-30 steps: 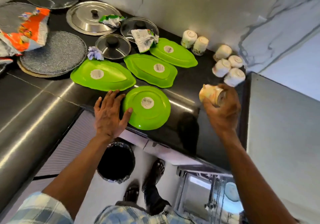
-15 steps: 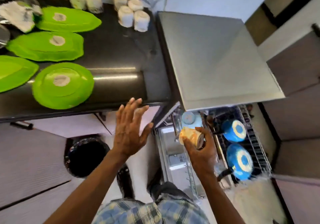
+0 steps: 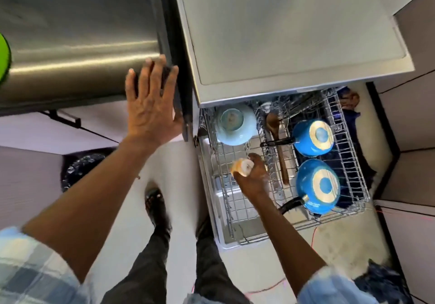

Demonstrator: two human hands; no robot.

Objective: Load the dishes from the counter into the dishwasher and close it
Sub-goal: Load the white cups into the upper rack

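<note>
Grip, right hand [image 3: 253, 176]: fingers curled round a small cream ceramic cup [image 3: 242, 167], which is tipped on its side over the left part of the pulled-out wire dishwasher rack [image 3: 350, 162]. Whether the cup touches the rack cannot be told.

Left hand [image 3: 150, 106]: flat, fingers straight and spread, holding nothing, over the near right corner of the dark glossy worktop [image 3: 70, 33]. Contact is unclear.

Rack contents:
- far left: pale blue bowl [image 3: 235, 123], tilted on edge
- middle: brown wooden spoon [image 3: 277, 139], lying far to near
- right: far blue saucepan [image 3: 314, 137] and near blue saucepan [image 3: 317, 186], both upside down, with black handles pointing left

Bright green plate [image 3: 3, 59]: a sliver shows at the left edge, on the worktop.

Grey dishwasher top [image 3: 282, 33]: right of the worktop, beyond the rack.
</note>
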